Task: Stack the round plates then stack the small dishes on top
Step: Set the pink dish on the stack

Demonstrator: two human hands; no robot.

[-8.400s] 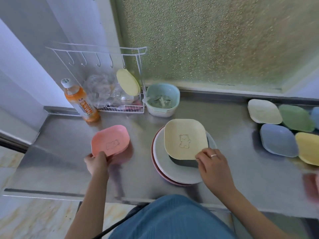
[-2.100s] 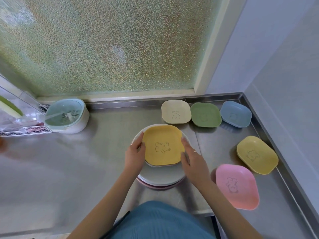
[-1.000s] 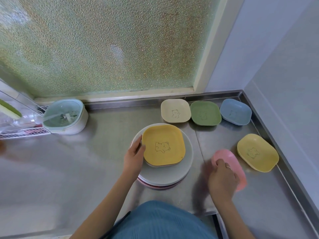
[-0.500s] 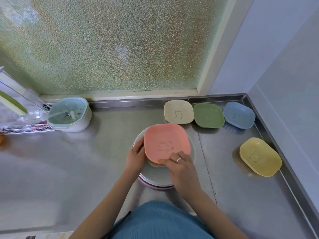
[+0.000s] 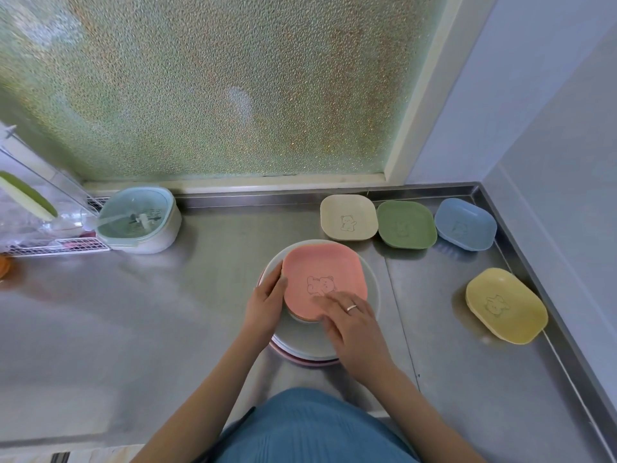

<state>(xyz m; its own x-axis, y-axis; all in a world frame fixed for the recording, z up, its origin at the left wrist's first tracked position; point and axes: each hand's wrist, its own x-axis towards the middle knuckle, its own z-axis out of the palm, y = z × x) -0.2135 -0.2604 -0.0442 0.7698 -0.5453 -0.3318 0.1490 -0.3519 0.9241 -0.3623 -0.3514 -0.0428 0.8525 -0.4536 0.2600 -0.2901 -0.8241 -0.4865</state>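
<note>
Head view, left to right: at the far left edge of the frame a white wire rack [image 5: 56, 245] stands on the steel worktop [image 5: 133, 329], with a pale green dish [image 5: 28, 195] leaning tilted in it and some clear plastic behind. Just right of the rack sits a mint-green strainer basket [image 5: 133, 217] nested in a white bowl [image 5: 160, 237], close to the frosted window [image 5: 217, 88].

At the centre of the frame lies the stack of round plates [image 5: 310, 342]: a grey-white plate on top, with a pink rim showing beneath it at the lower edge. On that stack rests a pile of small dishes, topped by a pink dish [image 5: 324, 272] with a bear drawn inside; edges of other dishes peek out under its lower rim. The left hand [image 5: 265, 305] lies against the left side of the pile, fingers [image 5: 278, 279] held together and pressed to the dish edges. The right hand [image 5: 354, 329], wearing a ring, rests on the lower right part of the pink dish, fingers [image 5: 329, 299] loosely spread and lying flat on its inside, gripping nothing.

Along the back wall, right of centre, three small dishes lie in a row, touching or nearly so: a cream dish [image 5: 349, 217], a green dish [image 5: 405, 223] and a blue dish [image 5: 465, 223] in the corner. Further down at the right, well apart from the stack, a yellow dish [image 5: 505, 305] sits beside the raised rim of the worktop. A blue garment [image 5: 310, 429] fills the bottom centre.
</note>
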